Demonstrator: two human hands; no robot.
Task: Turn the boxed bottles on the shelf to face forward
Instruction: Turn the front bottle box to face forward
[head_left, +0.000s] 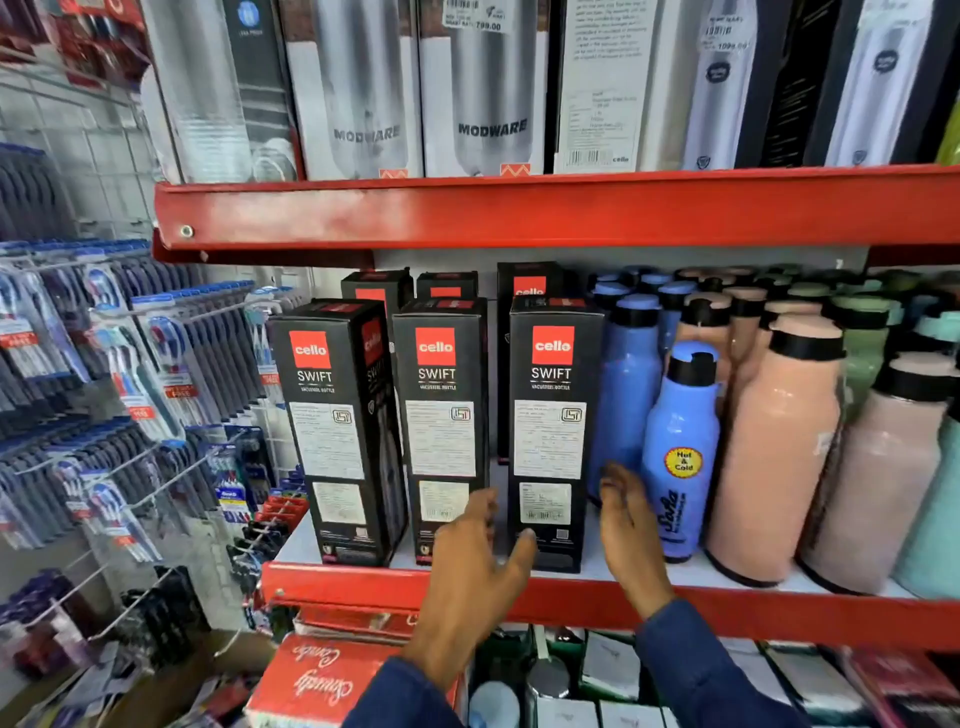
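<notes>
Three black boxed bottles stand in the front row of the red shelf (571, 587); the right box (549, 436) is between my hands. My left hand (480, 551) is spread, thumb near the box's lower front, and my right hand (631, 525) is open beside its right face, just next to a blue bottle (680, 457). I hold nothing yet. The carton looks stiff, smooth and tall, so I judge it can tip; I would take it low, on both side faces
</notes>
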